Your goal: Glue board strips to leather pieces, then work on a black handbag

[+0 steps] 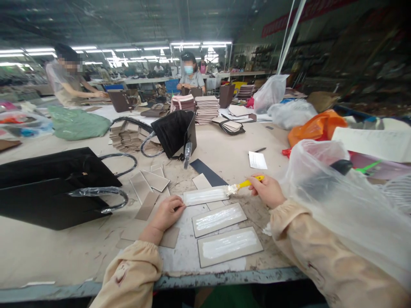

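Note:
My right hand [269, 190] grips the yellow handle of a glue brush [245, 184]. Its bristles, clotted with white paste, touch the right end of a beige rectangular panel [205, 196] bearing a white glue streak. At that panel's left end is my left hand [168, 214], its fingers curled together and pinching the edge. Nearer to me lie two more dark-edged panels, a middle one [218, 219] and a front one [229, 247], both coated with wet white glue. Bare beige pieces [156, 179] are scattered beyond my left hand, and a dark strip [208, 172] lies behind the glued panels.
A large black bag [58, 192] lies at left; a smaller black bag [175, 132] stands farther back beside stacked beige pieces [128, 137]. Clear plastic bags [314, 184] crowd my right arm. A white card [257, 160] lies ahead. Two people work across the table [80, 252].

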`<state>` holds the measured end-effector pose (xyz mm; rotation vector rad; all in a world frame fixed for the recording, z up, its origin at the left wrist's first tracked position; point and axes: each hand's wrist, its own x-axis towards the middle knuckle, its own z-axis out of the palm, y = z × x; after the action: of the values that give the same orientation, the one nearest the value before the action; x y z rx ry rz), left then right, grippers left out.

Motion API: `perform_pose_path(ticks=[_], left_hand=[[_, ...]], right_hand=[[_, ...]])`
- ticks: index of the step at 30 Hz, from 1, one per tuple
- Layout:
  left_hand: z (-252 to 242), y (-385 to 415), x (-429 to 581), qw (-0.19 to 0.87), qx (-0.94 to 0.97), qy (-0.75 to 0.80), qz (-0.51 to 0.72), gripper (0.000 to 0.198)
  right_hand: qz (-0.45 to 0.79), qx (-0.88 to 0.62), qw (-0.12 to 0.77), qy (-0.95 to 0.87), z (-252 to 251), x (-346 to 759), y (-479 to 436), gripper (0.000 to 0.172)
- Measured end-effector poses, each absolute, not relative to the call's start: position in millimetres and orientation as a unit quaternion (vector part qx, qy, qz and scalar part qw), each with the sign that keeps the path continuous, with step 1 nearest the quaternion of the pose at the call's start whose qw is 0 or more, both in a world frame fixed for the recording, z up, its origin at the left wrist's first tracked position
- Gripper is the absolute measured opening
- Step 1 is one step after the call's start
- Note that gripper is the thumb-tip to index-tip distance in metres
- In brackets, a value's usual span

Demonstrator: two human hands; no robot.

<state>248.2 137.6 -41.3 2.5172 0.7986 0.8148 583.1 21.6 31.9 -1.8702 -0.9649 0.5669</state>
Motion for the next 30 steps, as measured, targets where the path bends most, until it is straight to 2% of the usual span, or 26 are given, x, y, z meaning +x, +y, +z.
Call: perform_pose_path(ticks=[4,7,13,20,22,27,30], left_hand=[[-23,144,251,0.215,0.896,0.327,0.211,0.020],[-2,158,264,0.223,0.879,0.405,0.115,0.022],[13,201,328,0.204,0.862,0.460,0.068,0.024],[-4,228,384,0.222,0.835,0.501,0.048,0.045],[-3,232,386,0.248,0.827,0.502,0.050,0.040],[8,240,374,0.340,0.802,0.483,0.088,0.012],[13,239,363,0.388,0.765,0.492,0.151,0.008]], right_hand=[[0.293,-0.682,0.602,-0.295,43,582,13,0.024],[0.336,-0.612,0.671,-0.249,50,581,4,0.025],[0.373,-0.548,0.715,-0.224,52,578,-9,0.026],[0.363,-0.536,0.729,-0.222,48,586,-8,0.031],[0.363,-0.538,0.726,-0.229,46,588,-8,0.031],[0.361,-0.541,0.723,-0.233,45,588,-9,0.030],[0.364,-0.533,0.728,-0.232,45,588,-9,0.029]])
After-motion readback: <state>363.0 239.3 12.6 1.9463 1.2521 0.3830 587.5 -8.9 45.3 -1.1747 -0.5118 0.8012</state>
